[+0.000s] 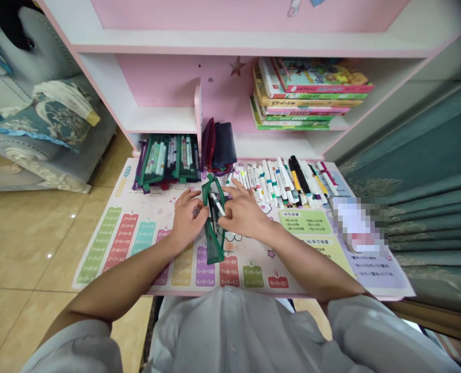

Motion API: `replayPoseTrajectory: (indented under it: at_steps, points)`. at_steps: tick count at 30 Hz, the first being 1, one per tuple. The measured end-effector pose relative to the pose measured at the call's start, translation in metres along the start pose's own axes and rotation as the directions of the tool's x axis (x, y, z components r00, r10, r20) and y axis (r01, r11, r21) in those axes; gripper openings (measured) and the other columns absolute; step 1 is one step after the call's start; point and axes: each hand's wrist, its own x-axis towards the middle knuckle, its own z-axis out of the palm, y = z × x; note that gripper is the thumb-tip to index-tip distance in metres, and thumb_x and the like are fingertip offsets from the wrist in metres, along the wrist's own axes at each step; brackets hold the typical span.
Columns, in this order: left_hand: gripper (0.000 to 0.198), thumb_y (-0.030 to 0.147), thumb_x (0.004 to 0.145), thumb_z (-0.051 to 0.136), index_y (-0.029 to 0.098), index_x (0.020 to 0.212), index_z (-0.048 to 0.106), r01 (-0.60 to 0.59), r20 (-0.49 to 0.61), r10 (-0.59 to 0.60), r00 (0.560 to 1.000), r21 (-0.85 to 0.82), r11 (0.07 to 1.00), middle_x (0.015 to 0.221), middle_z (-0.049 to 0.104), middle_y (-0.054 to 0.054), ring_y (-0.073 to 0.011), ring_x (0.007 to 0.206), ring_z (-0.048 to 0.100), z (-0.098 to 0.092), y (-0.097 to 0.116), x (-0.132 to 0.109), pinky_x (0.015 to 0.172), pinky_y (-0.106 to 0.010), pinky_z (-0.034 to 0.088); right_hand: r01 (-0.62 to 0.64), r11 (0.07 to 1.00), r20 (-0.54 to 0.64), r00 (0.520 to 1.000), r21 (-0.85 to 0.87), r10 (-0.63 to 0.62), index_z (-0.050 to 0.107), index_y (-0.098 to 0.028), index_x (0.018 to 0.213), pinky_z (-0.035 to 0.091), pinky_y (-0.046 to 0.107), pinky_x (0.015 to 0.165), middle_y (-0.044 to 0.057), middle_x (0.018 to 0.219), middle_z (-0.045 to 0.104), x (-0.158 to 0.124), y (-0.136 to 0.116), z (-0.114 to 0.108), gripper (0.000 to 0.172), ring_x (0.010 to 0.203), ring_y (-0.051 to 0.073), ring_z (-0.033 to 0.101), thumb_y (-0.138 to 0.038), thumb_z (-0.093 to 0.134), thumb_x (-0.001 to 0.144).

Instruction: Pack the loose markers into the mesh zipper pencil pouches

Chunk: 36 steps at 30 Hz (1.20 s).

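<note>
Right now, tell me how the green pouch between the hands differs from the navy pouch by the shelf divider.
The green pouch is green; the navy pouch is dark blue.
The green pouch is between the left hand and right hand; neither touches the navy pouch, farther back.
The green pouch gapes open around a white marker; no marker shows in the navy pouch.
Both look soft.
</note>
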Motion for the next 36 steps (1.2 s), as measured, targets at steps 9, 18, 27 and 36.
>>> replayPoseTrajectory:
  at_steps: [9, 18, 27, 36]
  points:
    - [0.016, 0.033, 0.079, 0.054, 0.022, 0.068, 0.059, -0.004, -0.001, 0.004, 1.0, -0.015, 1.0, 0.122, 0.067, -0.01, -0.0311, 0.135, 0.047, 0.0, 0.001, 0.0, 0.115, -0.054, 0.035, -0.001, 0.999, -0.058, 0.998, -0.036, -0.001, 0.069, -0.015, 0.062, 0.024, 0.068, 0.112, 0.019, 0.148, 0.049, 0.013, 0.002, 0.022, 0.018, 0.147, 0.042, 0.024, -0.024, 0.061, 0.074]
    - [0.016, 0.033, 0.079, 0.053, 0.022, 0.07, 0.058, -0.016, -0.003, 0.016, 1.0, -0.017, 1.0, 0.122, 0.066, -0.011, -0.031, 0.134, 0.048, 0.001, -0.001, 0.0, 0.114, -0.053, 0.035, 0.04, 0.995, -0.047, 0.998, -0.091, -0.045, 0.072, -0.014, 0.072, 0.024, 0.07, 0.11, 0.02, 0.146, 0.048, 0.017, 0.007, 0.042, 0.019, 0.148, 0.044, 0.021, -0.028, 0.063, 0.081]
    - [0.016, 0.033, 0.079, 0.054, 0.022, 0.07, 0.059, -0.009, -0.005, 0.009, 1.0, -0.025, 1.0, 0.123, 0.066, -0.011, -0.0303, 0.135, 0.047, 0.001, 0.0, 0.0, 0.114, -0.053, 0.036, -0.003, 1.0, -0.34, 0.941, 0.01, 0.006, 0.065, -0.018, 0.062, 0.028, 0.063, 0.111, 0.012, 0.139, 0.058, 0.027, 0.02, 0.032, 0.021, 0.144, 0.038, 0.031, -0.027, 0.061, 0.081]
    - [0.015, 0.033, 0.079, 0.054, 0.022, 0.071, 0.059, 0.013, 0.003, -0.013, 1.0, -0.031, 0.999, 0.123, 0.066, -0.01, -0.0315, 0.136, 0.046, 0.001, -0.001, -0.001, 0.114, -0.056, 0.035, -0.304, 0.952, -0.44, 0.861, -0.042, 0.256, 0.073, -0.018, 0.077, 0.022, 0.071, 0.11, 0.013, 0.146, 0.052, 0.059, 0.06, 0.039, 0.018, 0.147, 0.041, 0.023, -0.03, 0.061, 0.082]
